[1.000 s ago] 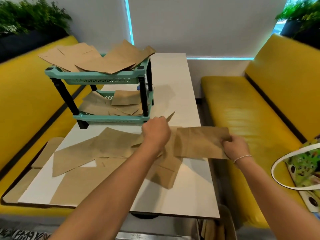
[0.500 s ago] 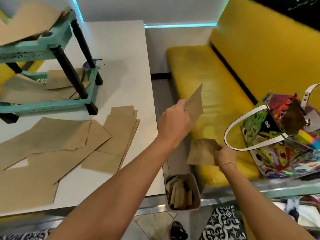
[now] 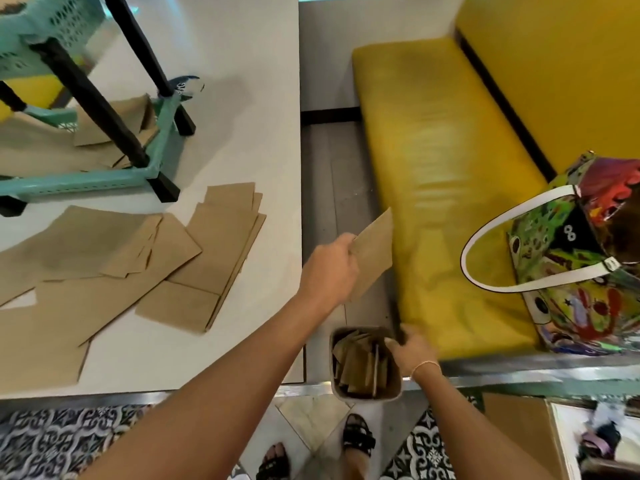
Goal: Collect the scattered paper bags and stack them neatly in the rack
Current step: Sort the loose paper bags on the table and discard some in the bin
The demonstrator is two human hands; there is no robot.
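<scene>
1. Bags: in the head view, the left hand (image 3: 329, 268) pinches one flat brown bag (image 3: 374, 251) by its edge, held tilted in the air over the gap between the surface (image 3: 242, 98) and the yellow seat (image 3: 450, 168).
2. The right hand (image 3: 412, 351) is low at the rim of a small bin (image 3: 363, 393) on the floor that holds more folded bags; it is blurred, so I cannot tell whether its grip is closed on one.
3. To do this step well, I judge each bag should be taken by one edge, kept flat, and squared with the others before going to the rack (image 3: 86, 178).
4. More bags (image 3: 207, 265) lie loosely overlapped on the surface just before the rack; some lie on its lower shelf.
5. They look thin, creased, light and easily bent.
</scene>
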